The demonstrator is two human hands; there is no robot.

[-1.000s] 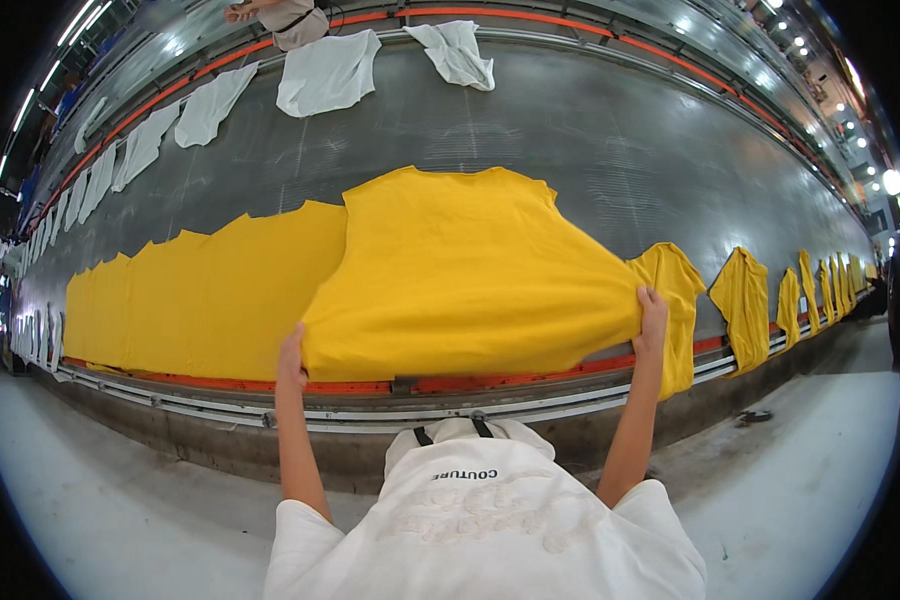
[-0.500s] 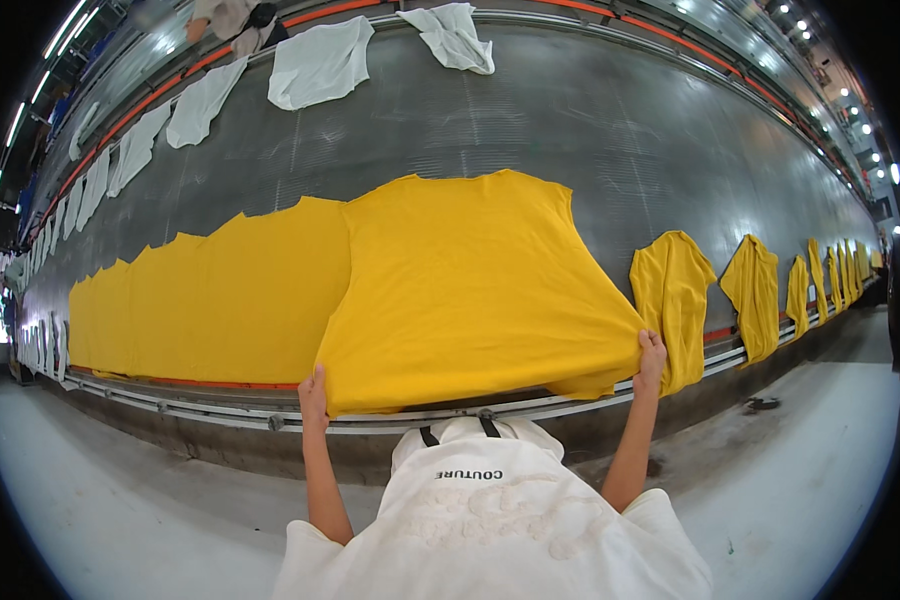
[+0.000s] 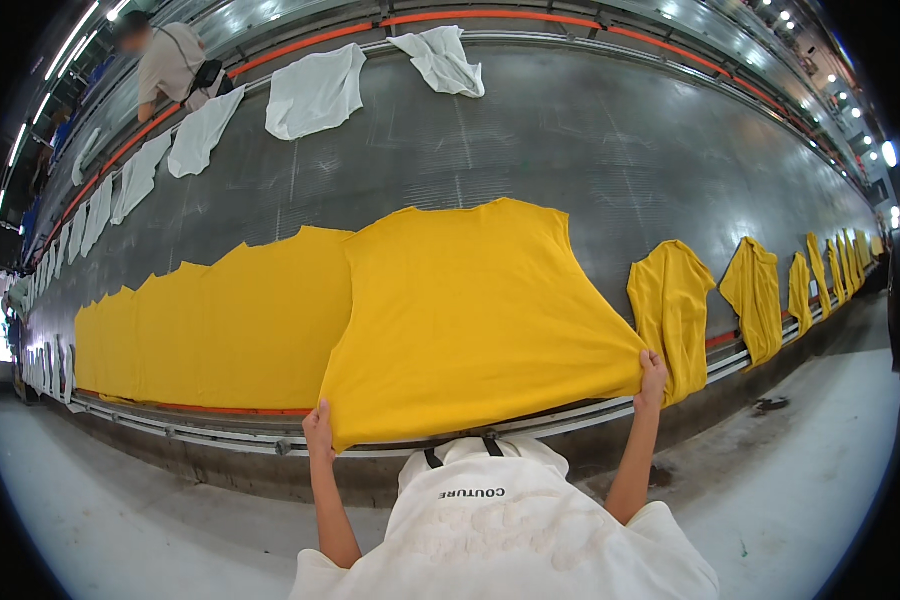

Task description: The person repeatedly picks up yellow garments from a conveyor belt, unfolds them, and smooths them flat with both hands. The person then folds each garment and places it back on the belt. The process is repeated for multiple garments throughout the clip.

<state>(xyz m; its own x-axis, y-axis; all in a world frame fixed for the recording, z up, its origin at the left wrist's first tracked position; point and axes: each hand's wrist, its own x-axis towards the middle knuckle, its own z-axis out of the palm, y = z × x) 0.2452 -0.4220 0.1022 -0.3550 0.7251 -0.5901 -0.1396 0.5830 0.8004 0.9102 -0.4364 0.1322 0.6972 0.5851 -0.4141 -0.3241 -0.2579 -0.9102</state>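
Observation:
A yellow cut fabric panel [image 3: 470,310], shaped like a shirt body with armhole curves and a neckline at its far end, lies spread over the long dark table. My left hand [image 3: 318,430] pinches its near left corner just past the table's near rail. On the other side, my right hand [image 3: 652,378] grips the near right corner, and the cloth stretches taut between the two hands. Its left side overlaps a row of flat yellow panels [image 3: 240,325]. Close beyond my right hand, a bunched yellow piece [image 3: 670,315] hangs over the table edge.
Metal rails [image 3: 560,420] run along the near edge of the dark table [image 3: 530,130]. More crumpled yellow pieces [image 3: 752,300] trail off right. White cloth pieces [image 3: 315,92] hang along the far edge. A person [image 3: 175,65] leans at the far left, beyond the orange rail.
The whole view has tilted up a little, showing more of the person across the table. Both hands keep their corners, and the yellow fold below the hem near my right hand no longer shows.

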